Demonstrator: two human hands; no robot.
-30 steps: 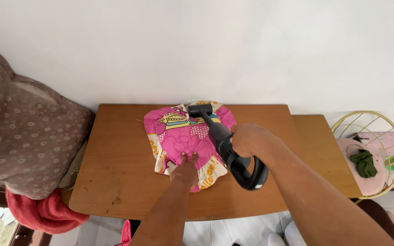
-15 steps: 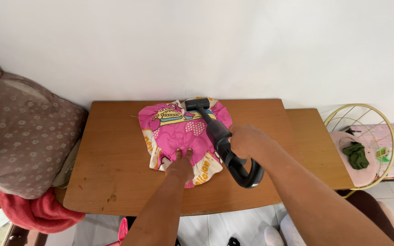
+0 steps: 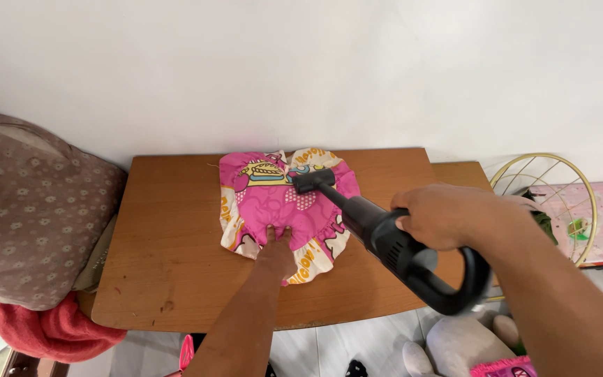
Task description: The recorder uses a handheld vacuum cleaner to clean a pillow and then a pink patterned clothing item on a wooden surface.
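Step in hand, as I read it: steaming/pressing the pink printed garment (image 3: 284, 209), w/ the left hand (image 3: 276, 253) pinning it flat & the right hand (image 3: 441, 215) running a black handheld steamer (image 3: 385, 234) over it.

Right grip: fingers wrapped tight round the steamer's thick body, clamped on it. The loop handle hangs below & behind that grip, toward the person; the narrow neck runs up & away from it, ending in the flat head (image 3: 314, 180), which sits on the garment's far part, by the cartoon print. Head looks to be touching the cloth, tho contact can't be told for sure.

Left grip: not closed on anything. Palm down, fingers spread & pressing the garment's near edge, just beside the ruffled cream hem. The head is well beyond the fingertips, up & a bit to the right.

Garment lies roughly mid-surface on the brown wooden surface (image 3: 169, 258), bunched into a rounded shape, ruffles on both sides.

Next move, judged: draw the head back along the cloth toward the left hand w/o reaching the fingers; keep the hem pinned so the fabric doesn't ride up; hold the right wrist steady so the head stays flat.

Around: grey dotted fabric heap (image 3: 29, 216) far left of the left hand, red cloth (image 3: 50, 328) under it; gold wire basket (image 3: 546, 199) beyond the right forearm.
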